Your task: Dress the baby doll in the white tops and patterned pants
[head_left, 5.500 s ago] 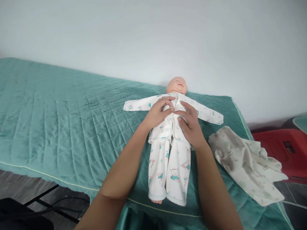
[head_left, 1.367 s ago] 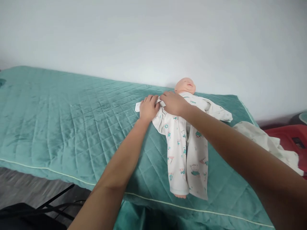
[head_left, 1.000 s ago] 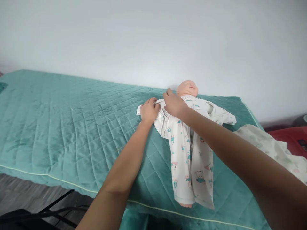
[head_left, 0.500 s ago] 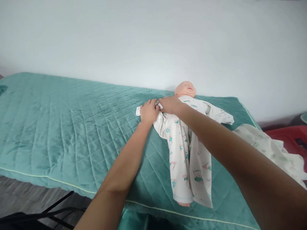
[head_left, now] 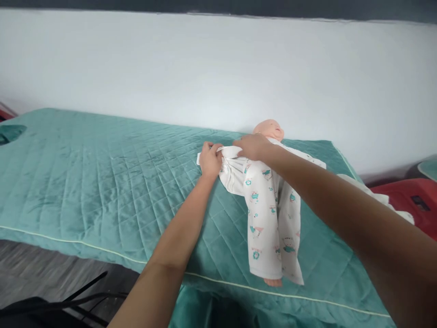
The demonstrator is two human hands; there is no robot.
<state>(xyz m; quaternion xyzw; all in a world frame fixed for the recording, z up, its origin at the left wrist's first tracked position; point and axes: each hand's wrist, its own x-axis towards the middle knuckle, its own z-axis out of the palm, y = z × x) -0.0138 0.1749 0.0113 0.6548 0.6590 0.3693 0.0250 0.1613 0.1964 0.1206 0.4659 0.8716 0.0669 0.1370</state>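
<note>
A baby doll (head_left: 266,128) lies on its back on the green quilted cover (head_left: 119,191), its head toward the wall. White baby clothes (head_left: 262,214) with small printed animals cover its body and legs, and one foot pokes out below. My left hand (head_left: 210,159) is closed on the end of the sleeve on the left, with the cuff showing past my fingers. Higher up the same sleeve, near the doll's shoulder, my right hand (head_left: 253,146) pinches the cloth. The sleeve is stretched between both hands. My right forearm hides part of the doll's chest.
Behind the bed stands a white wall (head_left: 153,68). At the right edge, a white cloth (head_left: 382,198) hangs near a red plastic stool or chair (head_left: 409,200). Thin black bars (head_left: 85,291) stand low on the left above the grey floor (head_left: 34,259).
My hands have drawn apart, the right one moving toward the doll's shoulder, and the sleeve between them is pulled straighter. The camera view has shifted a little.
</note>
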